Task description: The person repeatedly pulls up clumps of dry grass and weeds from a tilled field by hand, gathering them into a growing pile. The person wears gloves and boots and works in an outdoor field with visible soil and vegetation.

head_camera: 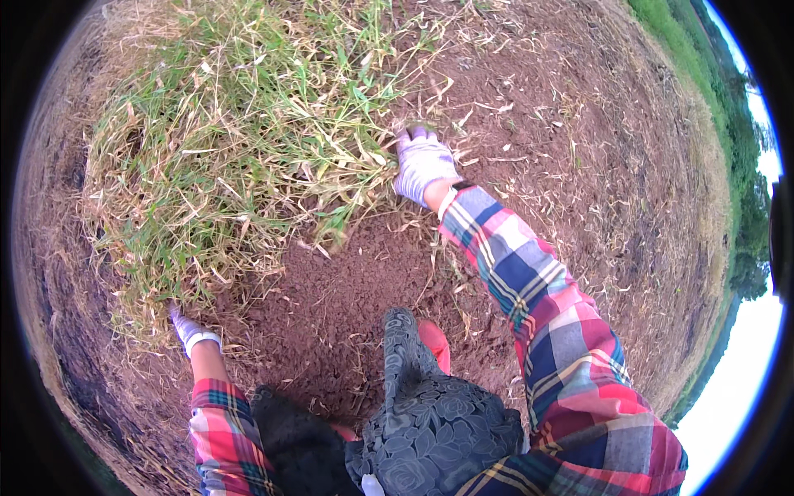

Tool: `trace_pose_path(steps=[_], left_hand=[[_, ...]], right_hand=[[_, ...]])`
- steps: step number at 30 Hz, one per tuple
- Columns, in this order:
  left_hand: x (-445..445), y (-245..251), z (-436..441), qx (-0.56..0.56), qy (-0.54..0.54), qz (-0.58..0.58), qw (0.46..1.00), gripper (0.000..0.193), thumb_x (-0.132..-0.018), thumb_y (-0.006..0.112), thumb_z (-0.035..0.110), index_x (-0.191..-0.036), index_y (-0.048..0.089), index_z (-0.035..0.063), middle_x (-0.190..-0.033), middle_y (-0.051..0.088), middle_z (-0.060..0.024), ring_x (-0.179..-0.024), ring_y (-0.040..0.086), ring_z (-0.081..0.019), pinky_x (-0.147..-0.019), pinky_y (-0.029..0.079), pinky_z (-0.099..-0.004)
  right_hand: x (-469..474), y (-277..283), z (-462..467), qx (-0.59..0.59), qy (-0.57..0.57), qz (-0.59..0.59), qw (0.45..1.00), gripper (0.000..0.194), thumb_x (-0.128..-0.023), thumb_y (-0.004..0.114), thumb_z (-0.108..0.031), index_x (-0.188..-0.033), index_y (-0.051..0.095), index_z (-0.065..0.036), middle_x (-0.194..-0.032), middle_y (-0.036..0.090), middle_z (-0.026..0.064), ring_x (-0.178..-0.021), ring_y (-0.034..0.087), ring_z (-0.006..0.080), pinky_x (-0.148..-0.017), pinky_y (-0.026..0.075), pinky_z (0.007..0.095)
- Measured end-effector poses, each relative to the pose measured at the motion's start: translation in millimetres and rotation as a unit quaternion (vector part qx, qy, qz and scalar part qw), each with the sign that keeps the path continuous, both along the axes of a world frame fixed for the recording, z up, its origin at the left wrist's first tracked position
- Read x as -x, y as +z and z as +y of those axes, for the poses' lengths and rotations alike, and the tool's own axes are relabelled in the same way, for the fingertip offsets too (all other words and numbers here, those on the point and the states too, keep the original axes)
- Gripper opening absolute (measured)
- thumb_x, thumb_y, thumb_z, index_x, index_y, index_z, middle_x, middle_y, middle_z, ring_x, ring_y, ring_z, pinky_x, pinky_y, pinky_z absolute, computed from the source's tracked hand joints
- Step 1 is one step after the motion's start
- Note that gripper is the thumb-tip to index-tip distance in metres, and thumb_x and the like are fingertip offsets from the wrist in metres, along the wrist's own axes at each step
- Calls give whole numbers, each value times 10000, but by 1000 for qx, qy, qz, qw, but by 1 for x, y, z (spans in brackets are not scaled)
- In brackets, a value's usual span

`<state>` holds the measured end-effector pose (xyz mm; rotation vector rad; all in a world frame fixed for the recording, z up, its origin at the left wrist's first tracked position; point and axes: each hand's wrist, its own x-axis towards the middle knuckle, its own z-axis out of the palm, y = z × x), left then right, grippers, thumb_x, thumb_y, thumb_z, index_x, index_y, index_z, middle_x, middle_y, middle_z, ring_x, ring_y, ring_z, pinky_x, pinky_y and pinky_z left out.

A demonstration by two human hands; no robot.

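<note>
A broad, loose heap of green and dried grass (248, 142) lies on the soil before me. My right hand (425, 162), in a pale purple-and-white knit glove, is at the heap's right edge with its back up. Its fingers bend down towards the ground, and stems run in against its thumb side; whether they are gripped is hidden. At the heap's near left edge is my left hand (191, 330), gloved alike. Its fingertips disappear under the grass, so their hold cannot be seen.
Reddish-brown soil (347, 285) shows between the heap and my legs. Straw bits (496, 108) litter the ground at right. My knee in dark floral cloth (434, 428) and a red shoe (434, 344) are close below. Green growth (707, 74) and trees (750, 235) line the field's far edge.
</note>
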<state>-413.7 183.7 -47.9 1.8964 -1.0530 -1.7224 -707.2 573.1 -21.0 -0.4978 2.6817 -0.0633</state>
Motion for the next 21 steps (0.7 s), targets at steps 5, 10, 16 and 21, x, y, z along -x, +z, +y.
trace_pose_path(steps=[5,10,16,21], left_hand=[[-1,6,6,-19,23,19,999,873,-797,483,639,-1460,218,137,-1521,189,-76,-1397,153,-272,-1117,146,-465],[4,14,12,-12,24,-43,999,880,-767,536,641,-1436,286,128,-1496,258,-88,-1364,232,-291,-1115,161,-451],[8,22,23,-3,-17,-8,1000,938,-774,486,676,-1468,181,124,-1516,205,-94,-1387,189,-299,-1117,142,-464],[1,8,12,-13,7,-59,998,965,-767,482,699,-1470,167,117,-1518,193,-105,-1387,190,-303,-1117,147,-464]], right_hand=[[32,-38,-56,-8,-48,-72,996,933,-631,734,-523,-1368,368,-82,-1391,363,203,-1284,356,375,-1036,342,451],[24,-41,-82,141,-86,-105,981,566,-727,641,-474,-1159,592,-111,-1150,581,188,-1075,555,331,-913,444,420],[21,-56,-79,226,-50,-96,968,503,-777,569,-472,-1096,612,-85,-959,654,200,-888,629,360,-796,497,419],[39,-77,-61,184,56,46,980,230,-878,434,-83,-1042,592,-52,-875,650,182,-796,646,312,-667,507,425]])
